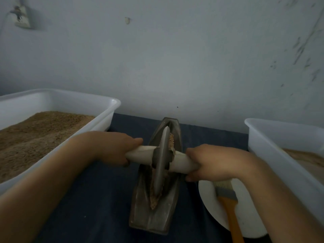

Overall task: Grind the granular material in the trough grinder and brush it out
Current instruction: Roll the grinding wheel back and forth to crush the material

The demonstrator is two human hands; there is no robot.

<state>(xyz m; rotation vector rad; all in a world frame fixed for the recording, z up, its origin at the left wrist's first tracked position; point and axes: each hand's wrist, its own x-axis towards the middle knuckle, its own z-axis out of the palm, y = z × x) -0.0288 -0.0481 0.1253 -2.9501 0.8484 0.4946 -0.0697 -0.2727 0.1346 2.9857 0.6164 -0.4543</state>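
Note:
A boat-shaped metal trough grinder (140, 213) lies lengthwise on the dark table in front of me. Its grey grinding wheel (162, 160) stands upright in the groove, on a pale wooden axle (178, 163). My left hand (112, 148) grips the axle's left end and my right hand (212, 161) grips its right end. Brown granular material (154, 199) lies along the groove under and in front of the wheel, and some sticks to the wheel's far right side. A brush (229, 202) with an orange handle lies on a white plate (208, 200) at the right.
A white tub (108, 111) with brown granules stands at the left. Another white tub (263, 135), holding paler ground material, stands at the right. The wall rises just behind the grinder. My right forearm passes over the plate and brush.

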